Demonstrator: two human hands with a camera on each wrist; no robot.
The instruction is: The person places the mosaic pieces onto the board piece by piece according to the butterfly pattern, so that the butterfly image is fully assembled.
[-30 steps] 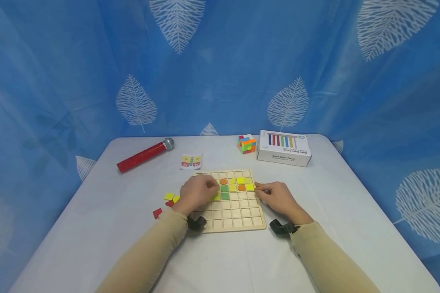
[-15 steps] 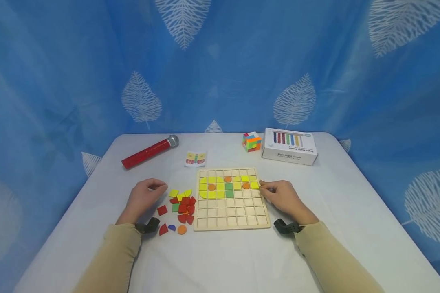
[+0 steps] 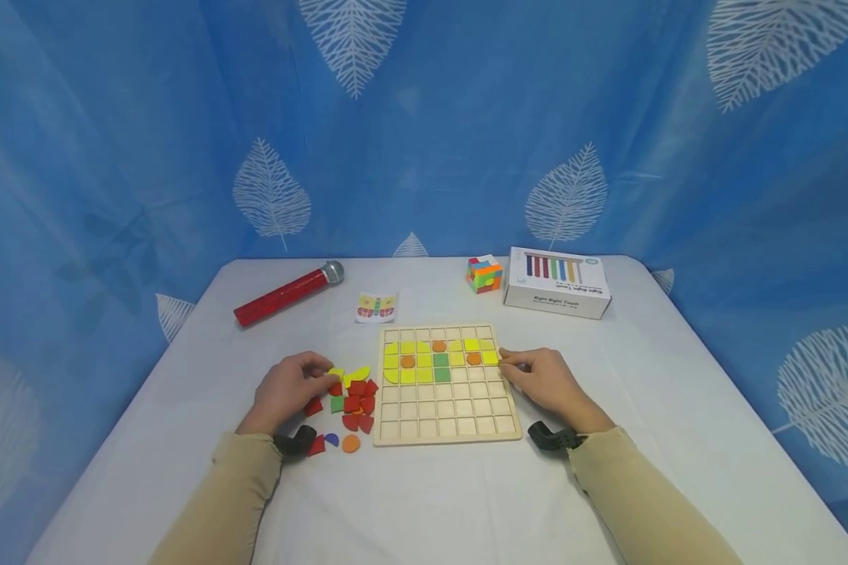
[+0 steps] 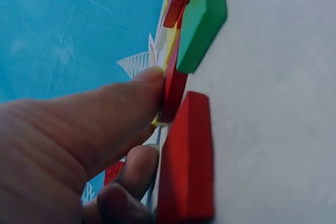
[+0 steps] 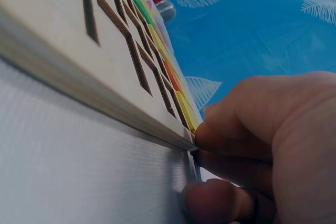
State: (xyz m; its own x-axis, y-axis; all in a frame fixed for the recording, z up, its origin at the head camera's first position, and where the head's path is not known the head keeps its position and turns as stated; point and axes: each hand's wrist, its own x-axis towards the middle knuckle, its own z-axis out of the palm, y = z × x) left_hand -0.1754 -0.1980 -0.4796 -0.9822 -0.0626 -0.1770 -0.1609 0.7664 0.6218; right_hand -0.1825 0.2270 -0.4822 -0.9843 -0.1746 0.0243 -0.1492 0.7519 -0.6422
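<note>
Tile [image 3: 337, 372] pinched in left hand [image 3: 290, 390]; right hand [image 3: 547, 384] grips board edge [image 3: 512, 408].

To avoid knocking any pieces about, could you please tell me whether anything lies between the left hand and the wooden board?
Yes, flat loose pieces: yellow pieces by the left hand, and red pieces close to the left edge of the wooden board, with a green piece beside them. Nothing taller shows.

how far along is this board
Looks done: yellow, orange and green tiles sit in the board's upper half. In hand: left hand at loose yellow tiles, grip unclear; right hand holds the board's edge. To do: lower rows are bare, the card's red part unbuilt; red tiles lie loose.
</note>
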